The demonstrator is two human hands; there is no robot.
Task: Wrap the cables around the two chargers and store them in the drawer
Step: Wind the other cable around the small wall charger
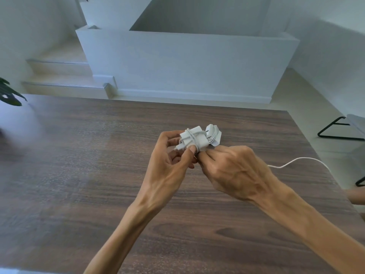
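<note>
**Charger in hand above the table**

A plant leaf [10, 95] pokes in at far left. My left hand [167, 165] curls round the white charger [192, 140], thumb pressed on its wound cable, above the wooden table [79, 165]. My right hand [233, 171] pinches the wrap just beside it. The loose cable [300, 160] trails right toward a black chair leg [335, 131].

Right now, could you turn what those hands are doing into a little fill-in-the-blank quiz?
1. The white charger is held above a ____ table.
2. The cable trails off toward the ____ edge of the picture.
3. Both hands, left hand and right hand, hold the ____.

Missing words: wooden; right; charger
</note>
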